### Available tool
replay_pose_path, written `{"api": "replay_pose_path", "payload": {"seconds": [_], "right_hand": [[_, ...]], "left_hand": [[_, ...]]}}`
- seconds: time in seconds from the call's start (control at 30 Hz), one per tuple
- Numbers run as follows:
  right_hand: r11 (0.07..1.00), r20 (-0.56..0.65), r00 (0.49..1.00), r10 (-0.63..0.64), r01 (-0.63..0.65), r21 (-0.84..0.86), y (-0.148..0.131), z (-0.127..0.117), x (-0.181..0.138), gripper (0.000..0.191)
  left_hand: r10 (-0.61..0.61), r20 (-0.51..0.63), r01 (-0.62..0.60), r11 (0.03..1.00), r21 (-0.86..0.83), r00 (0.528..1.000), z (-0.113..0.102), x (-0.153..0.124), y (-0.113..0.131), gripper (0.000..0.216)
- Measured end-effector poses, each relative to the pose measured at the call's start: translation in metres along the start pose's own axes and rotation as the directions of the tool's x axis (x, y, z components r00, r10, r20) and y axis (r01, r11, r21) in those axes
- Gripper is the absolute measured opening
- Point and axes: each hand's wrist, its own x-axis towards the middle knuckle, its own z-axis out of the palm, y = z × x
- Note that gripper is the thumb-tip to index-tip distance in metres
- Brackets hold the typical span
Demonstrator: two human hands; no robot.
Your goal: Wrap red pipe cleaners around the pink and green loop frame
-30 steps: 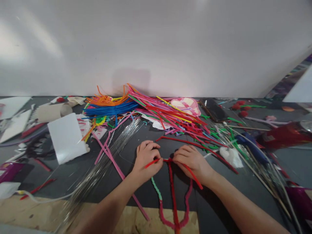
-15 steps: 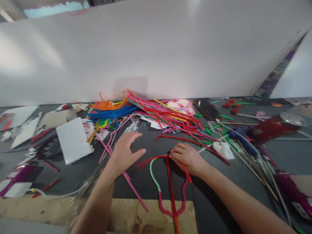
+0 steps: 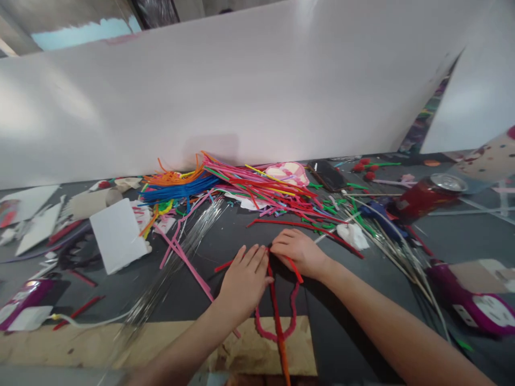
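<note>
A shape made of bent pipe cleaners lies in front of me. Down its middle runs a red pipe cleaner (image 3: 276, 308), and a crinkled pink pipe cleaner (image 3: 292, 313) curves round it as a loop. My right hand (image 3: 300, 252) is closed at the top joint, with a red end sticking out below its fingers. Over the loop's left side lies my left hand (image 3: 246, 281), fingers together and their tips at the same joint. It hides the loop's mint-green part. A red end (image 3: 222, 266) pokes out to its left.
Behind my hands is a heap of coloured pipe cleaners (image 3: 257, 187) against a white board (image 3: 241, 86). A white card (image 3: 117, 236) and silvery wires (image 3: 161, 289) lie left. On the right are a phone (image 3: 329, 176), a red can (image 3: 428, 197) and a purple power strip (image 3: 469, 300).
My left hand, open and raised half a second ago, has come right and down onto the pipe cleaner shape. My right hand keeps its grip at the joint. The view has shifted slightly.
</note>
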Motion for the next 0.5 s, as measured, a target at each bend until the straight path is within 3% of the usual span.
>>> {"api": "replay_pose_path", "payload": {"seconds": [0.13, 0.33, 0.5], "right_hand": [[1.000, 0.031, 0.999, -0.008, 0.008, 0.013, 0.002, -0.008, -0.004, 0.016], [0.991, 0.196, 0.979, -0.049, 0.072, -0.109, 0.000, -0.030, -0.017, 0.024], [0.989, 0.157, 0.988, -0.005, 0.028, -0.145, 0.002, -0.032, -0.030, 0.029]], "left_hand": [[-0.001, -0.034, 0.000, 1.000, -0.029, 0.999, -0.001, -0.002, 0.000, 0.044], [-0.015, -0.040, 0.013, 0.997, -0.072, 0.999, 0.001, 0.000, 0.001, 0.042], [-0.019, -0.018, 0.017, 0.997, -0.077, 1.000, -0.003, 0.003, 0.001, 0.040]]}}
